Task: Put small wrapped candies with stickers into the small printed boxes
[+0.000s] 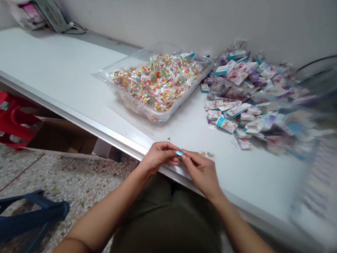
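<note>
Just over the front edge of the white table, my left hand [159, 157] and my right hand [203, 169] meet, both with their fingers closed on one small blue-and-white box [179, 153]. Their fingers cover most of it. A small packet of coloured candies [207, 154] lies on the table right behind my right hand. Behind my hands stands a clear plastic tray [160, 117] heaped with similar packets. To the right of the tray spreads a pile of small printed boxes [240, 109] in white, blue and purple.
The white table [57, 81] runs along the wall. A stack of trays [319, 187], blurred, is at the right. On the left are a red stool [7, 116], a cardboard box [67, 137] below the table and a dark blue stool [15, 219]. Bags and a metal device [53, 14] stand at the back left.
</note>
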The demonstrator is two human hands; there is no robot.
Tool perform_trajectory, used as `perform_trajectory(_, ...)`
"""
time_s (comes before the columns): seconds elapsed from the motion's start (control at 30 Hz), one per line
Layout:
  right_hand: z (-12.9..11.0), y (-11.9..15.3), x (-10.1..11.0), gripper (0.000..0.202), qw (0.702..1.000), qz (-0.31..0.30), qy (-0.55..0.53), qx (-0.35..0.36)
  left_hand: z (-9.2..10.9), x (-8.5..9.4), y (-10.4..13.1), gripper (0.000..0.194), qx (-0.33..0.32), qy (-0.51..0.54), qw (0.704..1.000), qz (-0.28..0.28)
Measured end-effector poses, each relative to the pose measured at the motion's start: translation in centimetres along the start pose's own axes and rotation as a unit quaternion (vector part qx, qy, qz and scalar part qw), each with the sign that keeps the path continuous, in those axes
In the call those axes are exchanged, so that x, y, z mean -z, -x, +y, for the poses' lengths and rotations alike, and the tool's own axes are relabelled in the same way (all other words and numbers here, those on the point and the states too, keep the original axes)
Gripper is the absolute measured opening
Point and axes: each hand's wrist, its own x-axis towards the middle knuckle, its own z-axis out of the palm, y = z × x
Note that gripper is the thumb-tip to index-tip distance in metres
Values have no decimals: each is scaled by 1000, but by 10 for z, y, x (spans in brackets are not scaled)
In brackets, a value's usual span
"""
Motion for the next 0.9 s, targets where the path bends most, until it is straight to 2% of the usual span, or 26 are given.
perform_trajectory(0.17,-2,-2,1,28,997,-12,71,26,2,-1,1,13,2,11,1000,-11)
perform_trajectory(0.3,-1,-2,5,31,981,-41,148,115,1,0,2,19,-3,25,1000,-13)
perform_trajectory(0.43,9,1,10,34,952,-65,208,214,-6,2,4,28,-19,28,999,-26)
perform_trajectory(0.53,24,7,7,40,924,-48,254,280,-11,2,6,30,-56,11,998,-25)
perform_trajectory(0.6,33,13,2,47,918,-26,256,303,-14,2,6,32,-75,4,997,-20)
perform_trajectory(0.7,38,20,-7,55,945,3,198,260,-17,3,6,38,-87,3,996,-20)
perform_trajectory(0.8,27,19,-10,47,968,5,156,198,-20,5,5,46,-93,2,995,-24)
perform_trajectory(0.83,20,15,-7,41,971,-13,158,180,-21,6,5,49,-93,-4,995,-21)
perform_trajectory(0.9,7,1,7,30,973,-90,167,133,-24,6,5,54,-97,-29,995,6)
